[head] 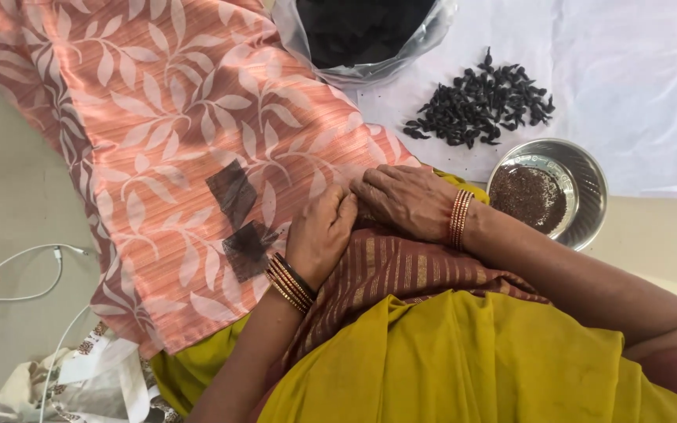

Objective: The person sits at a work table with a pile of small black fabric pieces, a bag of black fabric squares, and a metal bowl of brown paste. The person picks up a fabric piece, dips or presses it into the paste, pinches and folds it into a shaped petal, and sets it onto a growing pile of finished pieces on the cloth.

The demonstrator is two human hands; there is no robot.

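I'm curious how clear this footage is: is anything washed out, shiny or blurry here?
Head view: soft, even daylight with faint shadows; the white sheet at top right is nearly washed out; the steel bowl rim shows mild glare, as does the plastic bag; both hands, left and right, look sharp; the dark pods are crisp; edges bend slightly from the wide lens.

Soft, even daylight fills the scene, bright without harsh shadows. The white sheet [628,78] at the upper right is nearly washed out. A mild sheen shows on the steel bowl [585,176] rim and the plastic bag [425,43]. Focus is fairly sharp throughout, with slight softness towards the edges.
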